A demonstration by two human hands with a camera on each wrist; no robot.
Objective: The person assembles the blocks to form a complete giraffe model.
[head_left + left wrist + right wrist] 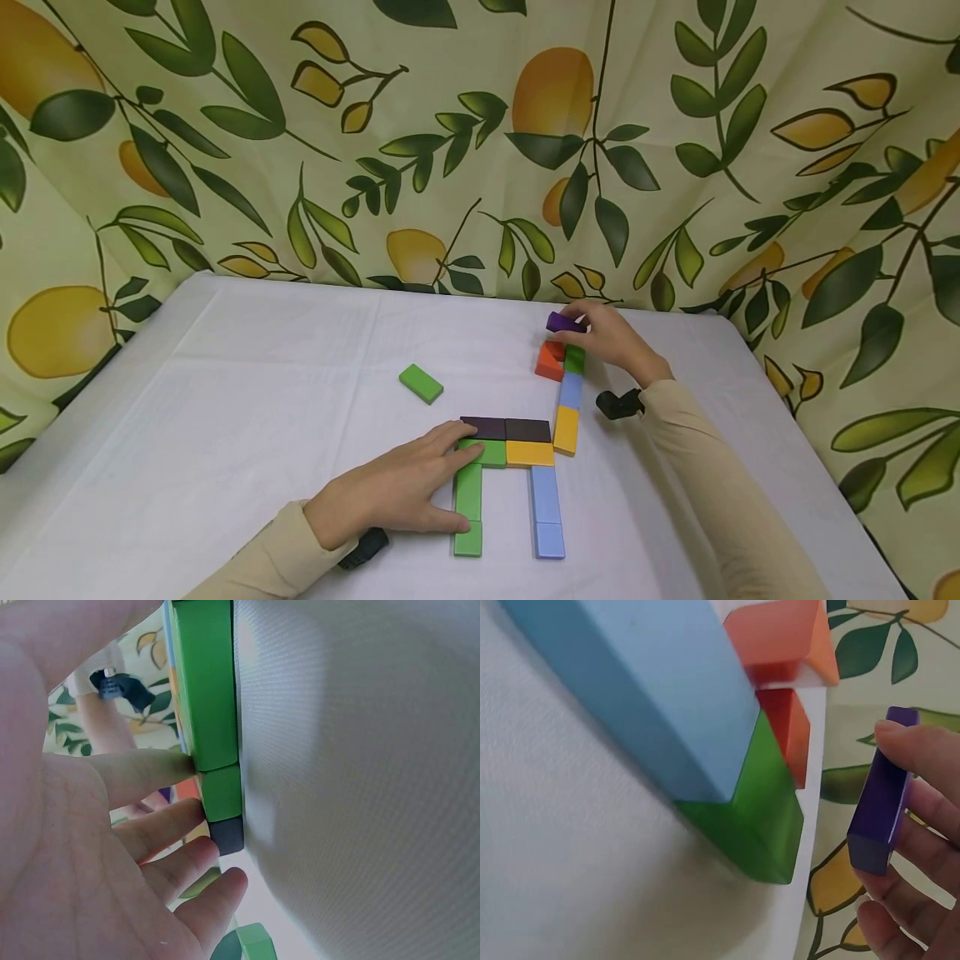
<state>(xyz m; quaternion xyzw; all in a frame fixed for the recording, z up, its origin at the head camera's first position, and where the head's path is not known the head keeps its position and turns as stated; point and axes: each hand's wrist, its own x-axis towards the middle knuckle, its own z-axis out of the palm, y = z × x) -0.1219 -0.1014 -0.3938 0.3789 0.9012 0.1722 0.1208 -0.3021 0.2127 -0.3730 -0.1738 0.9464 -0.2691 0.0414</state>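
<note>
My right hand [611,333] pinches a purple block [877,802] between thumb and fingers. It is held just past the far end of a line made of a dark green block [574,360], a light blue block [571,390] and a yellow block [567,431]. Orange-red blocks [549,364] lie left of that line. My left hand [397,487] rests its extended fingers along the left green column [468,492], thumb at the lower green block [468,543]. Across the top run a green and a yellow block [529,454], with dark blocks [527,431] behind. Light blue blocks [545,496] form the right leg.
A loose green block [421,383] lies beyond my left hand. White cloth [262,400] covers the table, and a leaf-and-fruit patterned curtain [480,167] hangs behind its far edge. Black wrist devices [619,405] show at both sleeves.
</note>
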